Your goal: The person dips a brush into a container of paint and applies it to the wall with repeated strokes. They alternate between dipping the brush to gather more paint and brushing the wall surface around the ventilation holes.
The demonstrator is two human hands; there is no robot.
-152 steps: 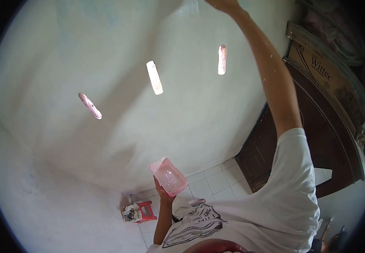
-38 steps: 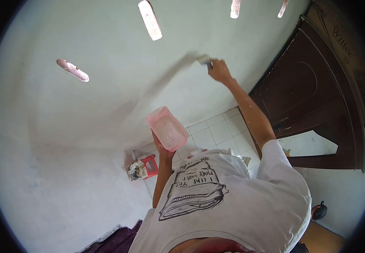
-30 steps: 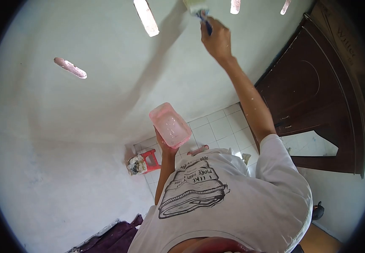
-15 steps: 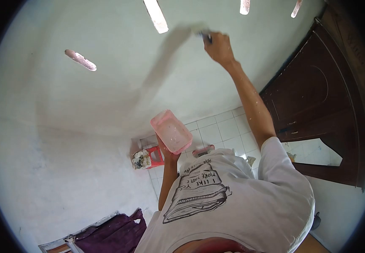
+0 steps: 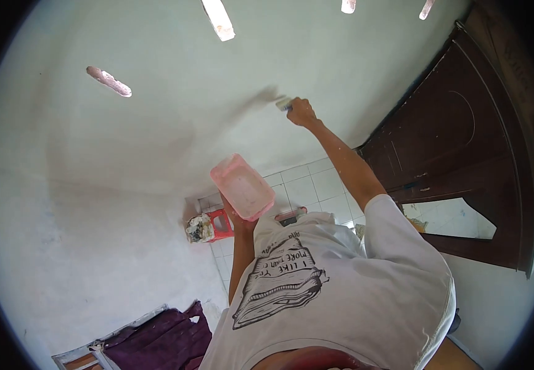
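My right hand (image 5: 303,113) is wrapped round the handle of a paintbrush (image 5: 284,103), with the arm stretched toward the pale wall (image 5: 156,123). The bristles are at or close to the wall; contact is hard to make out. A shadow falls on the wall just left of the brush. In front of my chest, my left hand (image 5: 240,223) grips a pink plastic tub (image 5: 243,187) from below and behind. Whitish paint coats the inside of the tub, which is tilted toward me. Most of the left fingers are hidden under it.
A red plastic stool (image 5: 221,224) stands on the white tiled floor (image 5: 307,190), next to a paint-stained container (image 5: 200,228). At right is a dark brown wardrobe (image 5: 446,135) with a mirror. Purple cloth (image 5: 159,339) hangs at lower left. Narrow slots (image 5: 219,20) pierce the wall.
My right hand has brought the paintbrush down along the wall and slightly left. The tub stays in my left hand, and the whole view has shifted a little.
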